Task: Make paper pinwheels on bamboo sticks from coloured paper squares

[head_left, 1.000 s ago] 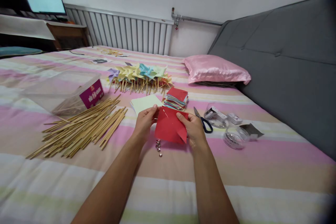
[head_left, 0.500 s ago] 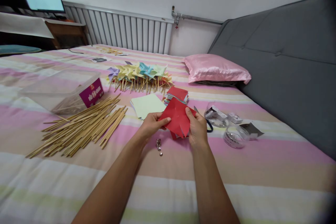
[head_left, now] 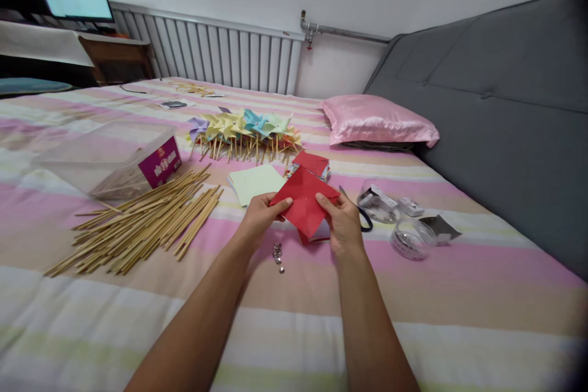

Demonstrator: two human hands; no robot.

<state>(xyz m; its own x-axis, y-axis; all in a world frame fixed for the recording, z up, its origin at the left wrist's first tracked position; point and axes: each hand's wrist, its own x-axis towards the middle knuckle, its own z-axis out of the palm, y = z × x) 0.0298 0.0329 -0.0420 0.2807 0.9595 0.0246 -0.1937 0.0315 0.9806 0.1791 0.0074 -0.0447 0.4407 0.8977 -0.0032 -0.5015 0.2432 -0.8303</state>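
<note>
A square of red paper (head_left: 304, 195) is held up between my two hands, one corner pointing toward me and slits running in toward its middle. My left hand (head_left: 263, 215) pinches its left corner, thumb on top. On the right corner, my right hand (head_left: 343, 220) grips it the same way. Below lies more red paper (head_left: 303, 237), mostly covered. Just behind stands a stack of cut paper squares (head_left: 312, 162) with red on top. Pale green paper sheets (head_left: 257, 182) lie to the left. Small shiny metal pieces (head_left: 278, 257) sit in front of my left hand.
Bamboo sticks (head_left: 142, 226) spread at left beside a clear plastic box (head_left: 105, 153). Finished paper pinwheels (head_left: 239, 125) lie behind. Dark-handled scissors (head_left: 366, 219), a clear round tub (head_left: 411, 239) and small packs (head_left: 411, 206) are at right. A pink pillow (head_left: 379, 121) lies at the back.
The red paper has turned slightly and shifted a little left, now more level between my hands. My right thumb has moved inward over it.
</note>
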